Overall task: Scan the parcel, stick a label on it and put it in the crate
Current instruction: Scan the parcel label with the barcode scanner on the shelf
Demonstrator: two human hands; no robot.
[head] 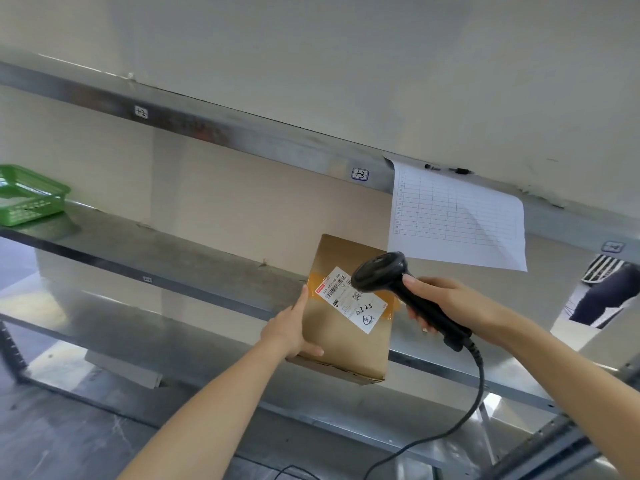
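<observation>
A brown cardboard parcel [346,320] is being held up in front of a metal shelf [145,244] by the left hand [291,327], which is wrapped around the parcel's left edge, thumb on the front face and fingers hidden behind. The parcel is being tilted, its labelled face turned toward the camera. A white shipping label [353,299] with barcodes and handwritten numbers is stuck across orange tape on that face.

A black corded scanner [398,282] is being gripped by the right hand [440,303], closed firmly around the handle. The scanner's head is being held just over the label's upper right corner, partly covering it.

A green basket [31,195] is sitting on the shelf far to the left, well apart from the parcel; whether it is the crate cannot be told. A printed sheet [457,216] is hanging from the shelf above.

Risks, as judged: the scan may be missed because the head is being held so close that the barcode is partly blocked. The parcel is being supported at one edge only, so it may be dropped. The cable [478,382] may be snagged on the shelf edge.
</observation>
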